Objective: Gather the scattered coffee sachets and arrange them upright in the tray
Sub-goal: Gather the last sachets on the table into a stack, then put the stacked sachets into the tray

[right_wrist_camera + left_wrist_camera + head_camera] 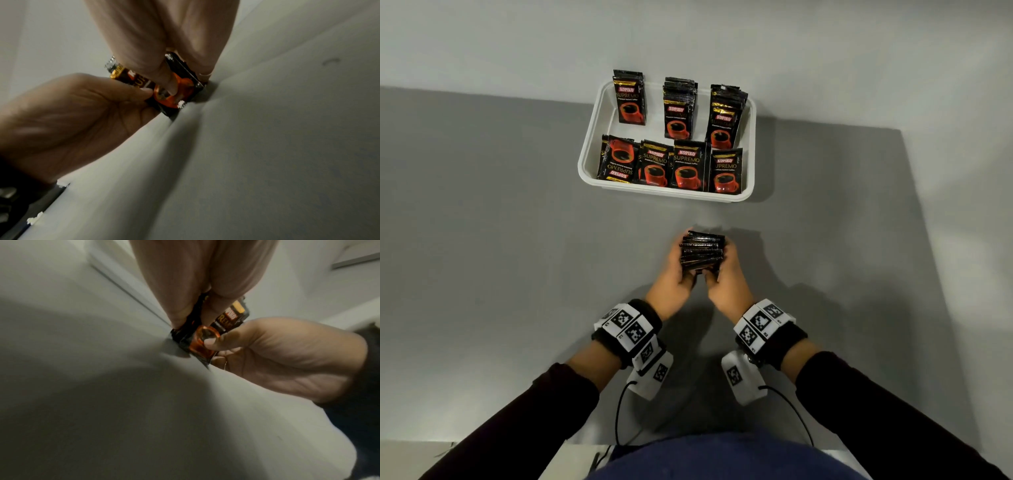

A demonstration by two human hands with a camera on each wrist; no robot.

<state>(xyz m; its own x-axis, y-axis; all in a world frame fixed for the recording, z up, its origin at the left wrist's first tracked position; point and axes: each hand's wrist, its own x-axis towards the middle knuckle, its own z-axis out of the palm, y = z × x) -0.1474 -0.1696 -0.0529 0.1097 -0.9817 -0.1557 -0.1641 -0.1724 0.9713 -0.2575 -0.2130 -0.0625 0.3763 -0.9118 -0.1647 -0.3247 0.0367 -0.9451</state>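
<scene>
A bundle of black coffee sachets (pixel 702 251) stands on edge on the grey table, squeezed between both hands. My left hand (pixel 676 265) grips its left side and my right hand (pixel 726 274) grips its right side, thumbs on the near face. In the left wrist view the bundle of sachets (pixel 202 340) rests its lower edge on the table under my left fingers (pixel 180 288), with my right hand (pixel 277 353) opposite. The right wrist view shows the bundle of sachets (pixel 174 92) the same way. Beyond the hands sits the white tray (pixel 587 150), holding several upright sachets (pixel 688 168) in two rows.
The grey table mat (pixel 482 222) lies bare to the left and right of the hands. A pale wall (pixel 688 34) rises just behind the tray. Wrist camera cables hang near my body at the table's front edge.
</scene>
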